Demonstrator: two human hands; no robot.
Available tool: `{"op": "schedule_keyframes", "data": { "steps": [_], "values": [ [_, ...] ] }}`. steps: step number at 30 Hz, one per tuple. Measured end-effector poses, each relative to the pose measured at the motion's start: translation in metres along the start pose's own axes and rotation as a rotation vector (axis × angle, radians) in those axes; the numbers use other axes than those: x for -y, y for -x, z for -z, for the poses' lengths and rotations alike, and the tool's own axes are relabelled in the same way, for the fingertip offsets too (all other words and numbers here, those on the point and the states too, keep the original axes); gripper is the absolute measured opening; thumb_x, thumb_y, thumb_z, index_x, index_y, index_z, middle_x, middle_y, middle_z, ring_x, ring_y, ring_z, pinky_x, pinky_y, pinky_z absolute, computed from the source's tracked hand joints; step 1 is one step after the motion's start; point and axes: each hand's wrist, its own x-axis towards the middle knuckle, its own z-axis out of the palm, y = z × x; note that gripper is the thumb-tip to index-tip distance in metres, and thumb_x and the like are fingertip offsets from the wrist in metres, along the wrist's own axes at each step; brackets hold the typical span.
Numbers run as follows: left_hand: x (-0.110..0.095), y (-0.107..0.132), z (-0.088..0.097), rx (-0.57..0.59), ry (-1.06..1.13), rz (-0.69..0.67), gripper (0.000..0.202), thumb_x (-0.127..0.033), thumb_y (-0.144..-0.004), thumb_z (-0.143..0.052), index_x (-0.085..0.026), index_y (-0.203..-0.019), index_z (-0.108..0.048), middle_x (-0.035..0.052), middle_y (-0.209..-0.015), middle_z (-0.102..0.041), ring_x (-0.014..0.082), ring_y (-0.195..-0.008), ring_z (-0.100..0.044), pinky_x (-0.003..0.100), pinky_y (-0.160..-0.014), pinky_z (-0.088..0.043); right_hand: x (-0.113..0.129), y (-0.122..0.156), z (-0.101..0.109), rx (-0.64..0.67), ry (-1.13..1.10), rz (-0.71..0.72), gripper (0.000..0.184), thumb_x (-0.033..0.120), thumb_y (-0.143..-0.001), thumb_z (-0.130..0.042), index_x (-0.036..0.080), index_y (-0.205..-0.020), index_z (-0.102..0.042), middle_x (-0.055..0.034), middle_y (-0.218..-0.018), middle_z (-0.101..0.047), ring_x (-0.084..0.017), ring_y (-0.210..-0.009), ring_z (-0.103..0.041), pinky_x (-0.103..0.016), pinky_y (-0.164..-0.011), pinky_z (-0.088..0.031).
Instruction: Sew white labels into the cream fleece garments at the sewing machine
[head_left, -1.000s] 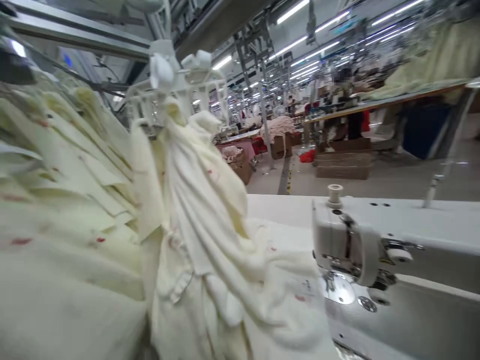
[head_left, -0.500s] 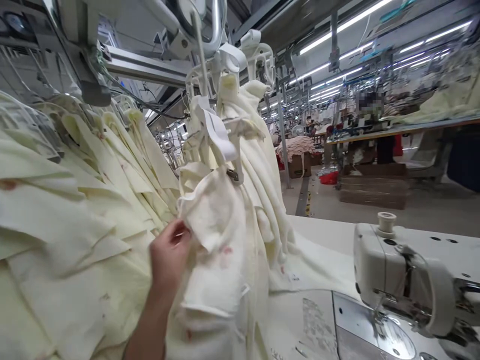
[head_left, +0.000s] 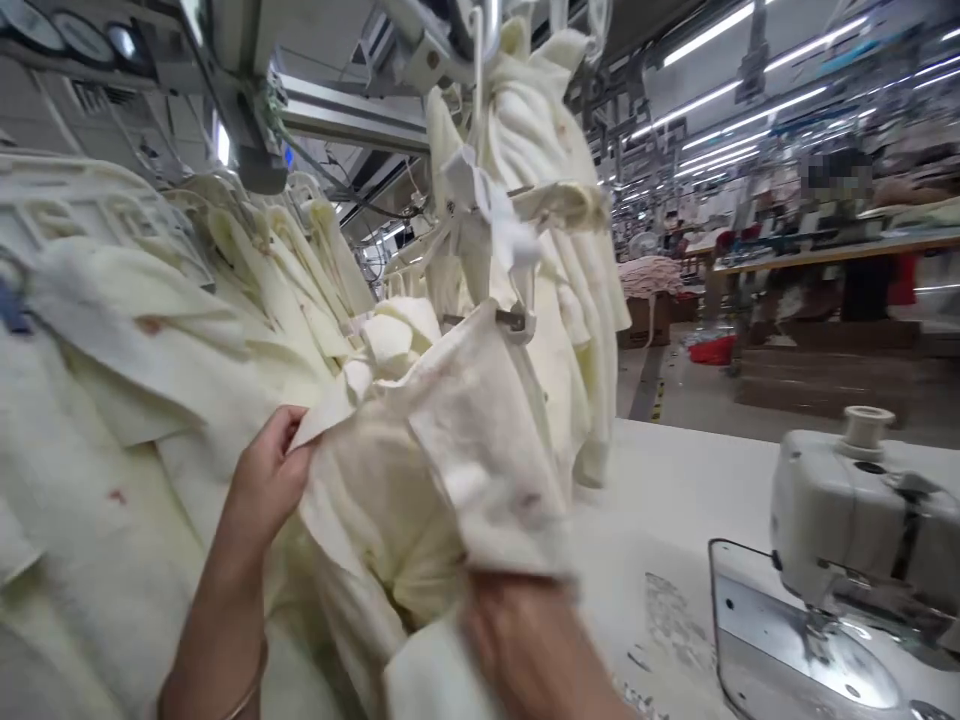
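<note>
A sewing machine (head_left: 855,520) stands on a white table (head_left: 667,470) at right. Beyond, a pink pile (head_left: 649,275) tops a carton (head_left: 642,322), and a red bundle (head_left: 712,350) lies on the floor (head_left: 694,400) near a bench (head_left: 832,254). Strip lights (head_left: 709,35) run overhead.

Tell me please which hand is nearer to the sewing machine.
Right. The right hand, partly covered by cream cloth, is left of the sewing machine; the left hand is farther left, pinching the cloth's edge.
</note>
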Motion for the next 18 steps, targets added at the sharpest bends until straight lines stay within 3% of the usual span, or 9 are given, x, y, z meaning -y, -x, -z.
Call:
{"op": "schedule_keyframes", "data": {
  "steps": [2,4,7,9,11,13,15,16,18],
  "values": [
    [-0.001,0.018,0.014,-0.028,0.04,0.001,0.022,-0.037,-0.068,-0.064,-0.019,-0.08,-0.06,-0.0024,-0.07,-0.06,0.0131,-0.065,-0.056,0.017,-0.052,-0.041,0.0,-0.012,-0.013,-0.009,-0.011,-0.059,0.028,0.017,-0.097,-0.037,0.013,-0.088,-0.064,-0.0077,-0.068,-0.059,-0.017,-0.056,-0.056,-0.029,-0.053,-0.048],
    [-0.007,0.034,0.014,0.01,0.103,0.041,0.023,-0.039,-0.069,-0.068,-0.019,-0.075,-0.06,-0.0034,-0.062,-0.058,0.0113,-0.057,-0.054,0.016,-0.045,-0.039,0.013,-0.021,-0.016,0.022,-0.085,-0.099,0.028,0.02,-0.096,-0.037,0.015,-0.09,-0.063,-0.0091,-0.071,-0.06,-0.019,-0.06,-0.058,-0.03,-0.054,-0.048],
    [-0.018,0.054,-0.002,0.16,0.31,0.07,0.027,-0.043,-0.074,-0.068,-0.017,-0.079,-0.063,-0.0022,-0.062,-0.061,0.0107,-0.053,-0.056,0.016,-0.044,-0.043,0.043,-0.025,-0.014,0.129,-0.51,-0.246,0.025,0.036,-0.094,-0.047,0.018,-0.104,-0.061,-0.0079,-0.091,-0.062,-0.022,-0.085,-0.061,-0.031,-0.072,-0.053],
    [-0.019,0.066,-0.017,0.134,0.461,0.053,0.028,-0.044,-0.08,-0.064,-0.017,-0.086,-0.065,0.0011,-0.074,-0.068,0.0129,-0.063,-0.064,0.02,-0.056,-0.053,0.053,-0.022,-0.01,0.166,-0.745,-0.374,0.03,0.04,-0.095,-0.043,0.019,-0.107,-0.061,-0.0075,-0.097,-0.063,-0.022,-0.094,-0.061,-0.032,-0.08,-0.052],
    [-0.017,0.082,-0.031,0.084,0.524,0.084,0.028,-0.044,-0.086,-0.058,-0.017,-0.088,-0.064,0.004,-0.083,-0.071,0.0155,-0.071,-0.068,0.025,-0.065,-0.057,0.051,-0.015,-0.004,0.176,-0.877,-0.525,0.037,0.041,-0.098,-0.035,0.018,-0.109,-0.062,-0.008,-0.096,-0.065,-0.022,-0.093,-0.063,-0.031,-0.077,-0.053],
    [-0.014,0.101,-0.045,0.167,0.455,0.073,0.026,-0.043,-0.084,-0.06,-0.018,-0.088,-0.064,0.0065,-0.093,-0.071,0.0189,-0.083,-0.069,0.029,-0.074,-0.057,0.044,-0.009,0.007,0.204,-1.165,-0.763,0.044,0.048,-0.097,-0.037,0.016,-0.112,-0.063,-0.0095,-0.095,-0.066,-0.023,-0.089,-0.064,-0.031,-0.071,-0.055],
    [-0.013,0.116,-0.054,0.358,0.321,0.006,0.022,-0.04,-0.082,-0.063,-0.019,-0.088,-0.065,0.0068,-0.103,-0.07,0.0204,-0.095,-0.067,0.03,-0.082,-0.055,0.037,-0.004,0.02,0.19,-1.492,-1.036,0.049,0.056,-0.089,-0.05,0.016,-0.113,-0.064,-0.0097,-0.097,-0.066,-0.024,-0.092,-0.064,-0.031,-0.075,-0.054],
    [-0.014,0.12,-0.056,0.431,0.263,-0.026,0.019,-0.038,-0.083,-0.061,-0.02,-0.088,-0.065,0.0056,-0.104,-0.069,0.0197,-0.096,-0.065,0.028,-0.082,-0.054,0.033,-0.002,0.027,0.167,-1.556,-1.142,0.051,0.058,-0.083,-0.059,0.016,-0.111,-0.066,-0.0097,-0.1,-0.066,-0.025,-0.094,-0.062,-0.032,-0.078,-0.053],
    [-0.013,0.114,-0.046,0.458,0.172,-0.044,0.021,-0.037,-0.087,-0.054,-0.02,-0.081,-0.065,0.0019,-0.089,-0.069,0.0157,-0.084,-0.065,0.022,-0.071,-0.052,0.021,0.001,0.044,0.101,-1.403,-1.253,0.055,0.061,-0.073,-0.068,0.018,-0.107,-0.069,-0.0095,-0.105,-0.066,-0.027,-0.097,-0.061,-0.034,-0.08,-0.052]
  ]
}}
